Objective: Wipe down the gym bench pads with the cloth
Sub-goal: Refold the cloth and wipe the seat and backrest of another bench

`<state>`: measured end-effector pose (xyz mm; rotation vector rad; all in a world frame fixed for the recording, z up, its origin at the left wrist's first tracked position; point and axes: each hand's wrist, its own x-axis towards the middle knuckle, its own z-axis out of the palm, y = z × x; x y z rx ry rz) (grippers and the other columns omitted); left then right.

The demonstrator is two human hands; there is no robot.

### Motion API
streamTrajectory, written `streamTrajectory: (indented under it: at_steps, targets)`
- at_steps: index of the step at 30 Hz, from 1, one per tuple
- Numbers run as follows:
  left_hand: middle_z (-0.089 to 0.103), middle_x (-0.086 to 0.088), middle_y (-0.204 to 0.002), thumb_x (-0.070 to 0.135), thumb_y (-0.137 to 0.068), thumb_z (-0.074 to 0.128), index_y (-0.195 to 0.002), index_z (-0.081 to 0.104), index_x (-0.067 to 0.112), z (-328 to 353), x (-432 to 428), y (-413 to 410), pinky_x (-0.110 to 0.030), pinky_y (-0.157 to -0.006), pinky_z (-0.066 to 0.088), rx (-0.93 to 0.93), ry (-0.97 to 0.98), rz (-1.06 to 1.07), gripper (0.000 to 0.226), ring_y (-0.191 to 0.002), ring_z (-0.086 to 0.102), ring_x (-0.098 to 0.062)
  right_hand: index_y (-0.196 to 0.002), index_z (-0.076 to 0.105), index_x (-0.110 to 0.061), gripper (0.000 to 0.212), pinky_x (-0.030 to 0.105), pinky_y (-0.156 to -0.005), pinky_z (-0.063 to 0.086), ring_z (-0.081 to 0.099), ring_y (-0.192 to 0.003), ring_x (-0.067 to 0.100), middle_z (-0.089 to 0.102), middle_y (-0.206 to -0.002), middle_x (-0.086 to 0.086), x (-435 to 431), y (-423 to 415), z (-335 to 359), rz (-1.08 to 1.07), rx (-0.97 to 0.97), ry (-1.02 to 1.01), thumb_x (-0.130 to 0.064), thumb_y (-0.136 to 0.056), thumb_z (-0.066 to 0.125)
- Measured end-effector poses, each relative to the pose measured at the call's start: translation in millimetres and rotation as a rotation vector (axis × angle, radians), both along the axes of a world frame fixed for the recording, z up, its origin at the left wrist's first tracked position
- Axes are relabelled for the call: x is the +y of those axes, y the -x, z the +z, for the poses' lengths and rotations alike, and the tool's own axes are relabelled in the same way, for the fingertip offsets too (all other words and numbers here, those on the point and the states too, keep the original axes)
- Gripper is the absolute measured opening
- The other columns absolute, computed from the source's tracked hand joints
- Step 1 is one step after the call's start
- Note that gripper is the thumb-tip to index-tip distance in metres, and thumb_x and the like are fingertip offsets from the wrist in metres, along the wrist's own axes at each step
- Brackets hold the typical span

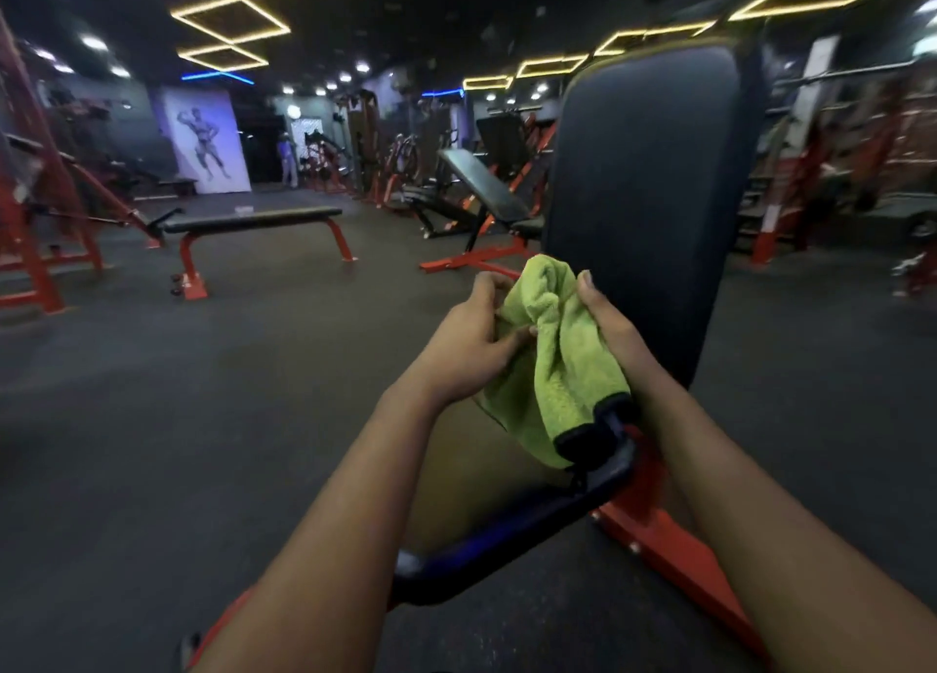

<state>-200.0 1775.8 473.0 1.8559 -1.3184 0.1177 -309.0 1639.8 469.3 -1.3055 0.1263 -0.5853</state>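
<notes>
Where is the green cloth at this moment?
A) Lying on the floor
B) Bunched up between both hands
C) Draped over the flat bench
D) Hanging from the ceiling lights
B: the left hand and the right hand both grip the bunched cloth, held up in front of the tall dark pad.

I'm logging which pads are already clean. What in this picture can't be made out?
- The back pad, head view: too dark and blurred to judge dirt or wetness.
- Any seat pad: unseen behind the forearms and green cloth.
- The green cloth's inner folds: hidden by the left hand and right hand gripping it.
- The distant benches: too small, blurred.
</notes>
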Motion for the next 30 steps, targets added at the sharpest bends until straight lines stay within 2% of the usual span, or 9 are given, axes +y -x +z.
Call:
streamTrajectory:
  at_steps: [2,5,10,13,18,22,24,26,30]
  targets:
    - [0.067,0.002,-0.102,0.034,-0.093,0.061,-0.111,0.059,0.016,7.5,-15.9,-6.1,-0.037,-0.082,0.051,-0.096,-0.039,0.026,0.025,-0.096,0.062,-0.018,-0.091,0.066,-0.01,0.047,0.022,-0.061,0.056,0.066,-0.059,0.008,0.069,-0.067,0.0,-10.6,4.1,9.2,-0.077,0.073,0.094,-0.044,-0.107,0.035]
    - [0.067,0.0,-0.09,0.046,-0.088,0.057,-0.09,0.065,0.019,23.2,-37.8,-21.2,-0.038,-0.079,0.051,-0.161,0.0,0.105,0.028,-0.091,0.062,-0.022,-0.08,0.068,-0.011,0.061,0.031,-0.072,0.051,0.065,-0.069,0.013,0.068,-0.075,0.007,-44.0,9.2,22.1,-0.354,0.181,0.426,-0.06,-0.101,0.038]
    - [0.069,-0.02,-0.104,0.042,-0.081,0.054,-0.103,0.07,0.011,72.0,-67.1,-45.9,-0.04,-0.084,0.05,-0.021,0.156,0.575,0.041,-0.101,0.062,-0.041,-0.08,0.063,-0.017,0.03,0.034,-0.069,0.053,0.069,-0.078,0.019,0.071,-0.081,0.005,-97.7,39.8,52.3,-0.775,0.089,0.515,-0.035,-0.103,0.055]
    - [0.066,-0.023,-0.114,0.03,-0.086,0.055,-0.107,0.068,0.003,109.5,-91.3,-50.0,-0.042,-0.088,0.049,0.125,0.283,0.686,0.037,-0.109,0.06,-0.042,-0.081,0.062,-0.023,0.024,0.044,-0.076,0.058,0.069,-0.085,0.02,0.071,-0.086,0.0,-132.5,56.2,74.0,-1.003,0.102,0.528,-0.042,-0.096,0.061]
    - [0.068,-0.02,-0.112,0.038,-0.093,0.059,-0.104,0.068,0.003,167.1,-155.8,-31.8,-0.039,-0.088,0.046,0.028,0.374,0.389,0.039,-0.109,0.061,-0.039,-0.12,0.06,-0.021,0.035,0.042,-0.097,0.048,0.06,-0.115,0.026,0.065,-0.122,0.007,-165.7,47.9,124.6,-1.094,0.173,0.594,-0.048,-0.102,0.049]
    - [0.058,-0.011,-0.126,0.064,-0.091,0.043,-0.112,0.065,0.029,196.1,-213.9,-10.9,-0.053,-0.102,0.034,-0.271,0.327,0.167,0.047,-0.126,0.045,-0.035,-0.136,0.054,-0.04,0.064,0.056,-0.111,0.039,0.054,-0.13,0.026,0.058,-0.141,0.002,-217.3,19.2,160.9,-0.948,0.121,0.62,-0.079,-0.09,0.031]
    - [0.034,-0.004,-0.147,0.069,-0.09,0.038,-0.115,0.053,0.041,190.1,-237.7,-16.3,-0.069,-0.109,0.014,-0.27,0.33,0.024,0.041,-0.142,0.021,-0.03,-0.129,0.059,-0.04,0.052,0.051,-0.108,0.043,0.056,-0.124,0.024,0.061,-0.133,0.002,-215.3,8.3,175.2,-0.941,0.074,0.627,-0.069,-0.095,0.032]
    - [0.012,0.01,-0.159,0.069,-0.091,0.037,-0.124,0.039,0.042,172.5,-261.6,-23.3,-0.075,-0.108,-0.001,-0.257,0.437,-0.087,0.043,-0.15,-0.001,-0.018,-0.117,0.062,-0.03,0.029,0.034,-0.092,0.047,0.059,-0.104,0.015,0.063,-0.11,-0.003,-204.8,0.4,184.6,-0.99,-0.032,0.616,-0.041,-0.107,0.036]
    - [-0.005,0.017,-0.163,0.082,-0.083,0.031,-0.153,-0.001,0.045,155.2,-284.3,-16.2,-0.075,-0.103,-0.011,-0.237,0.545,0.104,0.086,-0.151,-0.014,-0.019,-0.114,0.061,-0.027,0.025,0.027,-0.085,0.048,0.062,-0.101,0.013,0.065,-0.112,0.002,-210.9,-7.5,171.4,-0.903,-0.19,0.534,-0.028,-0.11,0.037]
